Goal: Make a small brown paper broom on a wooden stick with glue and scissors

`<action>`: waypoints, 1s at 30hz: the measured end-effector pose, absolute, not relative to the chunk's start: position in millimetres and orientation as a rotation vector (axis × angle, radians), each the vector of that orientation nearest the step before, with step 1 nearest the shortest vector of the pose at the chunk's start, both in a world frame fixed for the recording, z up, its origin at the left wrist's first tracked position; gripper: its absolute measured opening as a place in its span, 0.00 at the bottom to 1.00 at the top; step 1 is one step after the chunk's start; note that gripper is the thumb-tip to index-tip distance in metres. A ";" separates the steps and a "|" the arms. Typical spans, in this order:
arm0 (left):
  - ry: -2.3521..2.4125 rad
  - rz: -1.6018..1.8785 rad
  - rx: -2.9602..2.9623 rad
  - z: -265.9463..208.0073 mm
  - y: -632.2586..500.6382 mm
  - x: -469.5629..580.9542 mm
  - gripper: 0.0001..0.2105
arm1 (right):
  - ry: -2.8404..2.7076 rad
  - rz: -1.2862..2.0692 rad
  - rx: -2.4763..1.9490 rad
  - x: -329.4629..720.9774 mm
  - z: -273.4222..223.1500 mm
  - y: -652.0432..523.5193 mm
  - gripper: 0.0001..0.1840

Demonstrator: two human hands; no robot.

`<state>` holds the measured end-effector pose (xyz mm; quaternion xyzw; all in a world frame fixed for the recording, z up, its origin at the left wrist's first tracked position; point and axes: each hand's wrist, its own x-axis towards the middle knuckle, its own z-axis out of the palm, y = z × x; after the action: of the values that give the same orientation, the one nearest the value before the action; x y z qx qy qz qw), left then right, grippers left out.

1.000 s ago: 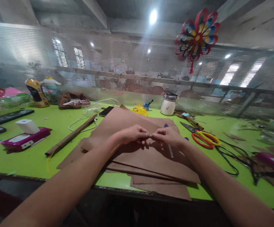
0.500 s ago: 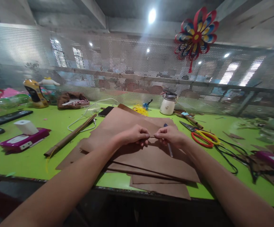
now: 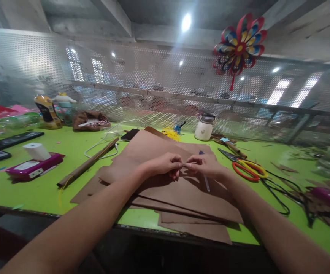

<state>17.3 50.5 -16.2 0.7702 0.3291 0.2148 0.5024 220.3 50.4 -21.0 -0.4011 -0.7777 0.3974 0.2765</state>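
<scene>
Over a stack of brown paper sheets (image 3: 165, 199), my two hands meet at the fingertips. My left hand (image 3: 169, 165) is pinched closed, thumb against forefinger. Opposite it, my right hand (image 3: 202, 166) makes a similar pinch. A thin, short strip runs between the two pinches; it is mostly covered by the fingers, so its material is hard to make out. Beneath my right hand a pen (image 3: 207, 183) with a clear barrel and a dark blue end lies across the paper, partly hidden by the hand.
Scissors (image 3: 249, 170) with red and yellow handles lie right of the paper beside a black cable (image 3: 281, 190). Leftward are a brown paper tube (image 3: 88, 163), a purple power strip (image 3: 35, 167) and phones. A white jar (image 3: 203, 129) stands behind, before a perforated screen (image 3: 153, 83).
My hands have come closer together, so the fingertips now nearly touch and less of the thin strip shows. The whole view has shifted slightly.
</scene>
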 end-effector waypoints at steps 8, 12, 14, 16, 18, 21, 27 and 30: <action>0.744 0.511 1.980 -16.4 49.1 19.7 0.12 | -2.145 0.871 -1.121 217.9 -21.9 50.7 0.16; 0.730 0.499 1.931 -17.0 49.9 20.1 0.13 | -2.004 0.967 -1.143 221.7 -24.7 54.9 0.18; 0.730 0.508 1.901 -16.2 49.6 20.1 0.14 | -1.944 0.985 -1.124 222.3 -24.8 55.4 0.19; 0.740 0.510 1.884 -14.6 48.5 20.0 0.14 | -1.904 1.029 -1.105 222.4 -24.2 54.9 0.19; 0.748 0.511 1.891 -13.2 47.5 19.6 0.15 | -1.885 1.084 -1.103 223.1 -23.4 54.6 0.20; 0.748 0.550 1.907 -13.8 47.7 18.7 0.15 | -1.821 1.161 -1.109 227.4 -22.2 56.5 0.20; 0.742 0.621 1.835 -20.2 51.8 19.3 0.12 | -1.531 1.310 -0.964 239.5 -20.2 65.5 0.18; 0.741 0.654 1.809 -19.6 50.2 21.6 0.11 | -1.506 1.284 -0.920 233.9 -20.6 63.2 0.18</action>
<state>21.6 50.2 -19.6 0.7527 0.3084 0.2721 0.5141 233.9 63.2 -20.6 -0.3741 -0.6124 0.5218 0.4612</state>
